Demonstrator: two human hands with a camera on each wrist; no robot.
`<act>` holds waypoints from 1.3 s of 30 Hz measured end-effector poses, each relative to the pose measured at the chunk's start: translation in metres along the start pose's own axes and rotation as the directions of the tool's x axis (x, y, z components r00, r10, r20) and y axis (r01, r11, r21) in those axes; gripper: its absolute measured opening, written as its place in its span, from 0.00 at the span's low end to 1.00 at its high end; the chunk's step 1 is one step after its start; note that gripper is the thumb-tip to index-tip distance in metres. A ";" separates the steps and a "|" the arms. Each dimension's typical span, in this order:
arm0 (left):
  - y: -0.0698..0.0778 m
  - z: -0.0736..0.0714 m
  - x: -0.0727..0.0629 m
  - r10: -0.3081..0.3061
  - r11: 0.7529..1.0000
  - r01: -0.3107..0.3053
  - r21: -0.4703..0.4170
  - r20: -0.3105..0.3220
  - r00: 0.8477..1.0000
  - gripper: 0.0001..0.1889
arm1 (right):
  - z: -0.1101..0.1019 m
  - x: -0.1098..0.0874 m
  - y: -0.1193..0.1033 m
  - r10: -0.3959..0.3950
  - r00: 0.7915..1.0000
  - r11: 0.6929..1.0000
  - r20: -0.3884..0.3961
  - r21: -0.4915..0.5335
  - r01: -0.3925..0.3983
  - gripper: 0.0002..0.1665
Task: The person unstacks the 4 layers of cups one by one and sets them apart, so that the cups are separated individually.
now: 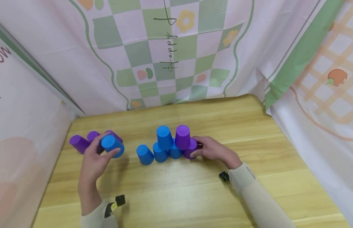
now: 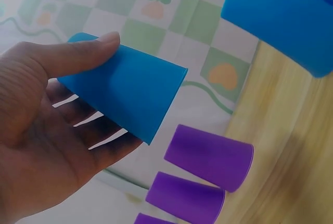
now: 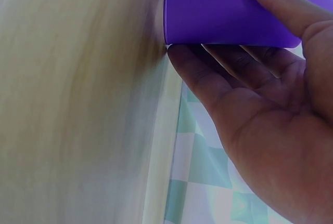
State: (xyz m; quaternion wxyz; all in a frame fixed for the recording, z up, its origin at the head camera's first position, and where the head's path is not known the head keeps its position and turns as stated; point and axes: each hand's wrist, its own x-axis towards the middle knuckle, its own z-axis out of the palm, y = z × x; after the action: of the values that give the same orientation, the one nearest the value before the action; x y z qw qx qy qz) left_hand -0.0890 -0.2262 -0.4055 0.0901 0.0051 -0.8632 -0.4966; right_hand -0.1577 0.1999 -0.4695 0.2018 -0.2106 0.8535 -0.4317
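Observation:
My left hand [image 1: 92, 163] holds an upside-down blue cup [image 1: 112, 146] above the table, the thumb on one side and the fingers under the other in the left wrist view. Around the purple cup [image 1: 190, 152] at the right end of a row, my right hand [image 1: 213, 149] has its thumb and fingers. That row also has blue cups, among them a middle one [image 1: 160, 153] and the leftmost one [image 1: 144, 155]. Stacked on the row are another blue cup [image 1: 164, 138] and a second purple cup [image 1: 182, 136]. All of them stand mouth down.
Beyond my left hand stand 3 more purple cups, the outermost one [image 1: 79, 144] near the left edge of the wooden table [image 1: 176, 196]. Printed curtains [image 1: 170, 53] hang behind the table and along both sides.

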 end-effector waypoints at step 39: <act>-0.048 -0.037 -0.010 -0.303 0.952 0.304 -0.030 -0.213 0.929 0.37 | -0.001 0.001 0.003 -0.006 1.000 1.000 0.008 0.003 0.006 0.27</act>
State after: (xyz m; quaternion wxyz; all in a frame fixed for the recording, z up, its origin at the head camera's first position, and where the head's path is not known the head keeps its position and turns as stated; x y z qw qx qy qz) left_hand -0.0771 -0.2810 -0.4301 0.1050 0.1923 -0.8381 -0.4996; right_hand -0.1592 0.2015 -0.4718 0.2042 -0.2144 0.8514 -0.4330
